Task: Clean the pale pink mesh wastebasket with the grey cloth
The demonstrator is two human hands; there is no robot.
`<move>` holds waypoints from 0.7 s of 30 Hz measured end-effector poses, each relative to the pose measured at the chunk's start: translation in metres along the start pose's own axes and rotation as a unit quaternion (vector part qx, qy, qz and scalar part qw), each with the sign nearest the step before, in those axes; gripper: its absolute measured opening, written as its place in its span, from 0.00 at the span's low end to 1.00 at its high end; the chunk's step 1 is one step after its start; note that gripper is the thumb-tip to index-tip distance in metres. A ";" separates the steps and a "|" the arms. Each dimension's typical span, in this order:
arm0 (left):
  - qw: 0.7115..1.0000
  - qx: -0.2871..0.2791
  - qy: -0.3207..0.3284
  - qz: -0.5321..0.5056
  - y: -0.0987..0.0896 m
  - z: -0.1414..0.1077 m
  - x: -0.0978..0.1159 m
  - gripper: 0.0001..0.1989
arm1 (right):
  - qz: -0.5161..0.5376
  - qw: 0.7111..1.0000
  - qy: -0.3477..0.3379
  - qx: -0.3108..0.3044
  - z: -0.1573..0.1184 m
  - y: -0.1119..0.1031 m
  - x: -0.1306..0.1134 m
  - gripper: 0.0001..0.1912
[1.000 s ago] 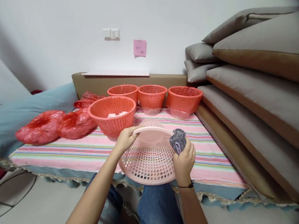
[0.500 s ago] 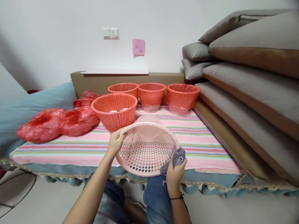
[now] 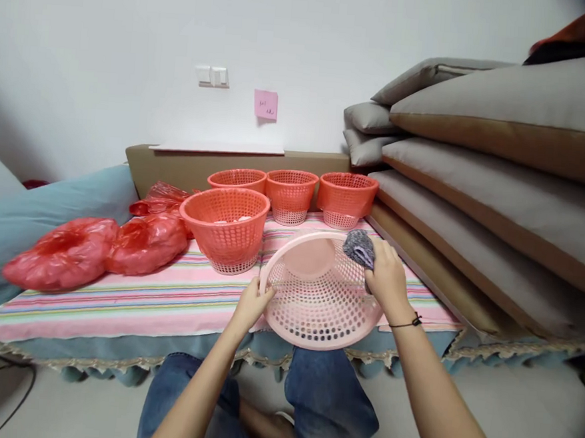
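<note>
A pale pink perforated basket is tilted with its wide mouth toward me, above the front edge of the striped cloth. My left hand grips its left rim, thumb on the inner side. At the upper right rim, my right hand is closed on a dark grey knitted cloth, which touches the rim. A red basket with some white pieces inside stands just behind, to the left.
Three more red baskets stand at the back. Red plastic bags lie on the left of the striped cloth. Grey and brown cushions are stacked high on the right. A pink note is on the wall.
The pink basket and my left hand have shifted right in view. My right hand, with the grey cloth, has moved from the lower right rim up to the upper right rim.
</note>
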State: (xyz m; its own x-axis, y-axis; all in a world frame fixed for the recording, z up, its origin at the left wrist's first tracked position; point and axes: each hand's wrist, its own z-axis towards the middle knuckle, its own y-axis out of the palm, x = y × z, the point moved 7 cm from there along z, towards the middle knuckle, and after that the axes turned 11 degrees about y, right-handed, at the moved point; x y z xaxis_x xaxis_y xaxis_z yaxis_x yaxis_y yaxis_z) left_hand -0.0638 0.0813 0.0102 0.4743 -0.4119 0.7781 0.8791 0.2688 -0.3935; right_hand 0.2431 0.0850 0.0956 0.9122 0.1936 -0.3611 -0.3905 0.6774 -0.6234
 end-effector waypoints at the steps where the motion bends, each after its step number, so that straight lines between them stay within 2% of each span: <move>1: 1.000 -0.002 0.008 0.009 0.001 0.003 0.008 0.16 | -0.026 0.999 -0.044 -0.013 0.008 -0.005 -0.011 0.31; 4: 0.993 -0.011 0.097 0.064 0.005 0.026 0.051 0.23 | -0.066 0.984 -0.157 -0.048 0.021 -0.010 -0.050 0.27; 6: 0.980 -0.061 0.168 0.088 0.016 0.047 0.083 0.23 | -0.070 0.972 -0.214 -0.066 0.022 -0.008 -0.072 0.24; 9: 0.965 -0.114 0.216 0.095 0.030 0.071 0.111 0.22 | -0.070 0.964 -0.245 -0.078 0.023 -0.001 -0.090 0.22; 11: 0.964 -0.138 0.206 0.094 0.035 0.077 0.114 0.22 | -0.058 0.966 -0.239 -0.085 0.026 0.003 -0.090 0.23; 15: 0.972 -0.148 0.155 0.097 0.034 0.074 0.100 0.19 | -0.005 0.978 -0.194 -0.079 0.028 0.004 -0.073 0.28; 18: 0.978 -0.130 0.141 0.081 0.029 0.069 0.092 0.17 | 0.024 0.989 -0.137 -0.055 0.020 0.004 -0.051 0.31; 21: 0.980 -0.124 0.149 0.052 0.026 0.065 0.089 0.17 | 0.027 0.998 -0.051 -0.018 0.002 0.007 -0.025 0.33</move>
State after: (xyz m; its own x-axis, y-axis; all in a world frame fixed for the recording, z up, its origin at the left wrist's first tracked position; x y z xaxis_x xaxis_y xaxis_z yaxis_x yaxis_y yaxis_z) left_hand -0.0020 0.1077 0.1011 0.5218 -0.6393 0.5648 0.7924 0.1180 -0.5985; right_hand 0.2176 0.0867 0.1020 0.8971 0.3016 -0.3228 -0.4415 0.6392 -0.6297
